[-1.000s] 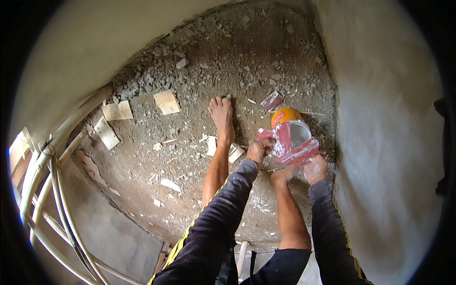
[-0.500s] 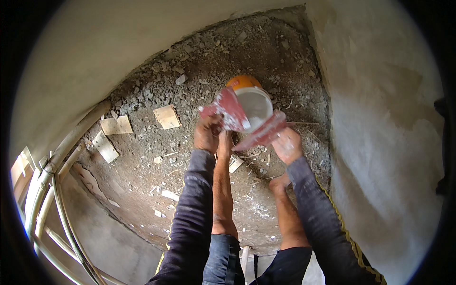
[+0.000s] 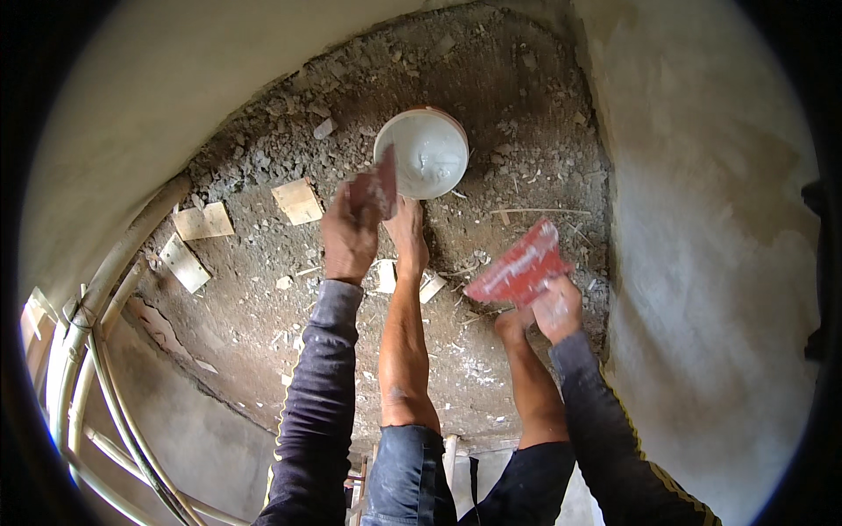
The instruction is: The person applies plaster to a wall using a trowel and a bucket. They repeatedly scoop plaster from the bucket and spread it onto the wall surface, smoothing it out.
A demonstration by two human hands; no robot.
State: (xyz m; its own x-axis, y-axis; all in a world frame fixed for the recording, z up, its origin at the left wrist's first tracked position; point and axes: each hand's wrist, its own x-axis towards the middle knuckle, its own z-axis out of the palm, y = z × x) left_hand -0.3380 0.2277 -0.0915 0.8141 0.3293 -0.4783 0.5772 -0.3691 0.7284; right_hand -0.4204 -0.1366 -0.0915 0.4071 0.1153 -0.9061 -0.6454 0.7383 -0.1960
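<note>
A white bucket (image 3: 421,151) with smears of white paste inside stands on the floor just beyond my left foot. My left hand (image 3: 347,235) is closed round a red putty spreader (image 3: 377,186), its blade up against the bucket's near left rim in the view; whether they touch I cannot tell. Off to the right and nearer to me, my right hand (image 3: 558,309) grips a second red putty spreader (image 3: 522,263). White paste streaks its face, and some whitens my right fingers. That spreader is held well apart from the bucket, above my right foot.
Rubble and dirt cover the floor (image 3: 491,96), with thin wooden pieces (image 3: 298,202) lying to the left. Pale poles (image 3: 114,272) lean at the left side. A smooth plastered wall (image 3: 702,219) rises at the right. My bare feet (image 3: 408,232) stand close to the bucket.
My hands have moved apart, the left one leftward and the right one right and toward me. The bucket, tilted with its orange side showing before, is now further left with its mouth facing up.
</note>
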